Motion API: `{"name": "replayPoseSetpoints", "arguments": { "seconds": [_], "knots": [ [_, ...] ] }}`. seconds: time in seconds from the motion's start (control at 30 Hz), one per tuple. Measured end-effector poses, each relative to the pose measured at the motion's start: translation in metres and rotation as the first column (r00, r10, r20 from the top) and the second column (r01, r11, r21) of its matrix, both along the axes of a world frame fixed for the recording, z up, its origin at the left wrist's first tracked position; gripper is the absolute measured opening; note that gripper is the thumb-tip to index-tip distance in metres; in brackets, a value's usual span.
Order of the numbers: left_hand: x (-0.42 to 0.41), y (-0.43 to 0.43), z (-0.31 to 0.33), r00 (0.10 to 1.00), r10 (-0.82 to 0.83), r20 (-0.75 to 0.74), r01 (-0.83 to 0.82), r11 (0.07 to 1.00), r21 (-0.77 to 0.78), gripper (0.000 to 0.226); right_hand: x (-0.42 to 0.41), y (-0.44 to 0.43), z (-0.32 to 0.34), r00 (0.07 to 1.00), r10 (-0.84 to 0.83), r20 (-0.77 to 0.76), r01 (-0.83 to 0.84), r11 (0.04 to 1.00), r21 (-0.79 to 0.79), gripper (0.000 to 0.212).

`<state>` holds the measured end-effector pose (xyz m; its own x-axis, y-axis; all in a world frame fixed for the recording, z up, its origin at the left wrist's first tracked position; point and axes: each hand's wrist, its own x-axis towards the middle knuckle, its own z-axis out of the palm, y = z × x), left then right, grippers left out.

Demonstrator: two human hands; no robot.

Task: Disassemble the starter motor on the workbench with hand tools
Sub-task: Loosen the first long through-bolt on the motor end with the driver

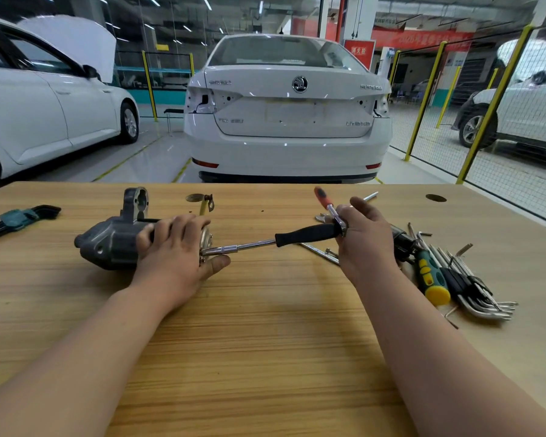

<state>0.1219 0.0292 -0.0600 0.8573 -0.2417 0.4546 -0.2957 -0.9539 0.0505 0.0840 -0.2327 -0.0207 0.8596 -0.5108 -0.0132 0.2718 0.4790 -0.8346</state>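
Left hand grips starter motor, right hand driver.

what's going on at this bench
A person is working on a starter motor lying on the wooden workbench. The left hand holds the motor body steady. The right hand grips the far end of a black-handled socket driver, whose tip sits against the motor's end cap. Hex keys and a green screwdriver lie to the right.

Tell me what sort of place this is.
Most likely a car repair or training workshop: white cars parked indoors, one with its bonnet up, yellow-posted mesh fencing, and a workbench with a starter motor and hex keys.
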Motion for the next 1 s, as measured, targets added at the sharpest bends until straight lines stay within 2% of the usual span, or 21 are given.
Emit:
{"name": "replayPoseSetpoints", "arguments": {
  "seconds": [0.07, 0.1, 0.17, 0.23, 0.27, 0.33, 0.37, 0.4, 0.47, 0.53, 0.6, 0.7, 0.83, 1.0],
  "knots": [
    [0.002, 0.0, 0.002, 0.999, 0.006, -0.038, -0.005, 1.0, 0.021, 0.078, -0.003, 0.001, 0.002, 0.993, 0.114, 0.025, -0.117, 0.976, 0.184, 0.014],
    [0.005, 0.001, 0.006, 0.998, 0.001, -0.065, 0.002, 0.999, 0.041, 0.082, -0.005, 0.002, 0.002, 0.985, 0.174, 0.013, -0.172, 0.959, 0.223, 0.009],
    [0.011, 0.01, 0.016, 0.993, -0.021, -0.116, 0.032, 0.995, 0.098, 0.093, -0.007, 0.002, 0.0, 0.963, 0.26, -0.067, -0.244, 0.952, 0.185, 0.011],
    [0.016, 0.018, 0.023, 0.989, -0.035, -0.142, 0.057, 0.986, 0.157, 0.101, -0.01, 0.001, -0.002, 0.942, 0.289, -0.168, -0.293, 0.956, 0.0, 0.016],
    [0.017, 0.019, 0.024, 0.99, -0.031, -0.137, 0.055, 0.983, 0.175, 0.101, -0.012, -0.001, -0.003, 0.934, 0.281, -0.222, -0.32, 0.933, -0.167, 0.017],
    [0.017, 0.014, 0.023, 0.994, 0.001, -0.106, 0.019, 0.982, 0.19, 0.094, -0.016, -0.005, -0.007, 0.921, 0.205, -0.332, -0.36, 0.774, -0.521, 0.016],
    [0.017, 0.01, 0.023, 0.995, 0.026, -0.096, -0.005, 0.978, 0.208, 0.092, -0.017, -0.007, -0.008, 0.917, 0.161, -0.364, -0.367, 0.696, -0.618, 0.015],
    [0.017, 0.007, 0.024, 0.995, 0.047, -0.094, -0.024, 0.972, 0.233, 0.091, -0.017, -0.008, -0.01, 0.913, 0.13, -0.386, -0.37, 0.659, -0.655, 0.015],
    [0.015, 0.002, 0.027, 0.992, 0.081, -0.102, -0.051, 0.962, 0.268, 0.09, -0.016, -0.01, -0.012, 0.902, 0.123, -0.414, -0.373, 0.703, -0.606, 0.016],
    [0.01, -0.001, 0.03, 0.988, 0.119, -0.097, -0.085, 0.952, 0.295, 0.088, -0.017, -0.012, -0.01, 0.89, 0.175, -0.42, -0.371, 0.814, -0.447, 0.011],
    [0.004, -0.004, 0.03, 0.988, 0.135, -0.077, -0.106, 0.948, 0.301, 0.086, -0.019, -0.014, -0.008, 0.878, 0.251, -0.408, -0.378, 0.886, -0.268, 0.007],
    [-0.007, -0.004, 0.027, 0.992, 0.117, -0.053, -0.096, 0.952, 0.292, 0.086, -0.022, -0.019, -0.007, 0.855, 0.341, -0.39, -0.409, 0.907, -0.104, 0.007],
    [-0.013, -0.001, 0.024, 0.993, 0.103, -0.057, -0.083, 0.956, 0.28, 0.095, -0.027, -0.022, -0.011, 0.832, 0.4, -0.383, -0.489, 0.856, -0.168, 0.023],
    [-0.014, -0.001, 0.021, 0.993, 0.111, -0.03, -0.1, 0.963, 0.249, 0.095, -0.028, -0.023, -0.018, 0.865, 0.41, -0.29, -0.476, 0.853, -0.215, 0.03]
  ]
}}
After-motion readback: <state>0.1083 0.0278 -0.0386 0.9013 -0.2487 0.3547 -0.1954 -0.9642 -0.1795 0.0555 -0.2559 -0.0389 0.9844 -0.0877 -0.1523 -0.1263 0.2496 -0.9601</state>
